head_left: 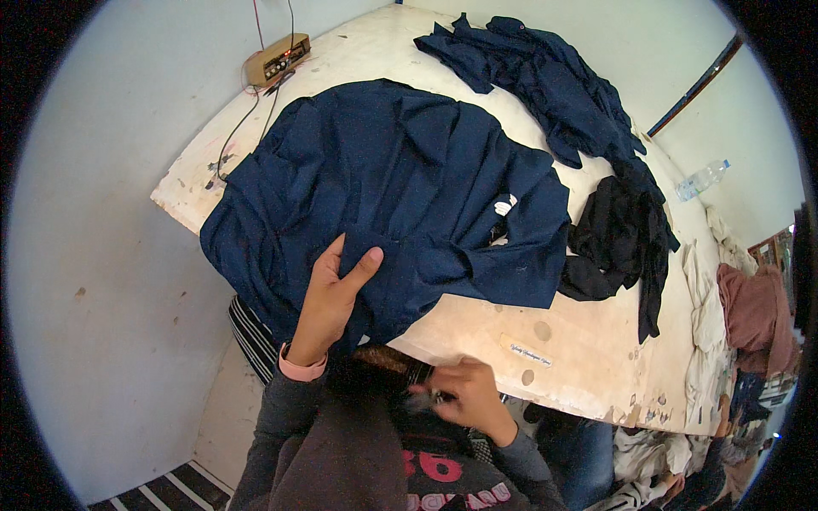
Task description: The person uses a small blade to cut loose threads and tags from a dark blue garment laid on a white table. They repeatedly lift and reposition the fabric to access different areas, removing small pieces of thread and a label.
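A dark navy cloth garment [392, 170] lies spread and creased over the near part of the table. My left hand [336, 285] grips its near edge, thumb on top of the cloth and the other fingers partly hidden by the folds. A small white patch [504, 204] shows on the garment's right part. Close to my body, just off the table's front edge, my right hand [464, 392] is closed with fingers bent around something small and dark. Blur keeps me from making out what that is.
The pale, stained table [596, 375] carries more navy clothing [545, 85] at the back and a black cloth [609, 243] at right. A box-shaped device with cords [279, 60] sits far left. A plastic bottle [704, 180] lies by the right wall; a printed strip [530, 354] is near the front edge.
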Demonstrator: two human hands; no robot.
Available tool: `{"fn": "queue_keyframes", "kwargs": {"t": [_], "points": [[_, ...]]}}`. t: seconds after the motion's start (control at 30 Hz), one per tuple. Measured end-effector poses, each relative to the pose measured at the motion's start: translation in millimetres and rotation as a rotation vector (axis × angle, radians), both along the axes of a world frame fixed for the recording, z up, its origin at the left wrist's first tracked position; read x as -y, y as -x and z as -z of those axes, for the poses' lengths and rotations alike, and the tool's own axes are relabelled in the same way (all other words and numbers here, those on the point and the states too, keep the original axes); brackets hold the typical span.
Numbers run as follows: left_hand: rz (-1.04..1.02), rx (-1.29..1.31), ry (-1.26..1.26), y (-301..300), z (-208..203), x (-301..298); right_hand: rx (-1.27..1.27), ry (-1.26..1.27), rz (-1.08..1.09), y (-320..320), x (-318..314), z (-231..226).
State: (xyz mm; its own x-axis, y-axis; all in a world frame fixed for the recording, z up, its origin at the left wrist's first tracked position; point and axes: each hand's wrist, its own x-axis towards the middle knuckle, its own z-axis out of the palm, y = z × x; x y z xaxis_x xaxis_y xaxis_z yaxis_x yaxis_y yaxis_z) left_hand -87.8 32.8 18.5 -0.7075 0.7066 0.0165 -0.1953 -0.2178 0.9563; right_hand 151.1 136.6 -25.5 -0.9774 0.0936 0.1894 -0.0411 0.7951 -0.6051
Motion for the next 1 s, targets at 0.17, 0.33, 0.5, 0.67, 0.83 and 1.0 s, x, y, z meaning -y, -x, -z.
{"fn": "queue_keyframes", "kwargs": {"t": [0.17,0.33,0.5,0.67,0.83,1.0], "points": [[0.061,0.007,-0.011,-7,-7,4,-0.135,0.146,0.21,20,6,-49],[0.111,-0.009,-0.051,-21,-19,6,-0.435,0.169,0.52,42,-11,-56],[0.215,-0.021,-0.028,-26,-18,8,-0.497,0.221,0.577,58,-17,-87],[0.148,-0.524,0.026,-38,-23,4,-0.421,0.051,0.455,58,-26,-79],[0.286,-0.118,0.174,-41,-22,5,-0.664,0.43,0.635,57,-34,-70],[0.245,0.046,0.15,-40,-17,6,-0.645,0.209,0.754,45,-40,-73]]}}
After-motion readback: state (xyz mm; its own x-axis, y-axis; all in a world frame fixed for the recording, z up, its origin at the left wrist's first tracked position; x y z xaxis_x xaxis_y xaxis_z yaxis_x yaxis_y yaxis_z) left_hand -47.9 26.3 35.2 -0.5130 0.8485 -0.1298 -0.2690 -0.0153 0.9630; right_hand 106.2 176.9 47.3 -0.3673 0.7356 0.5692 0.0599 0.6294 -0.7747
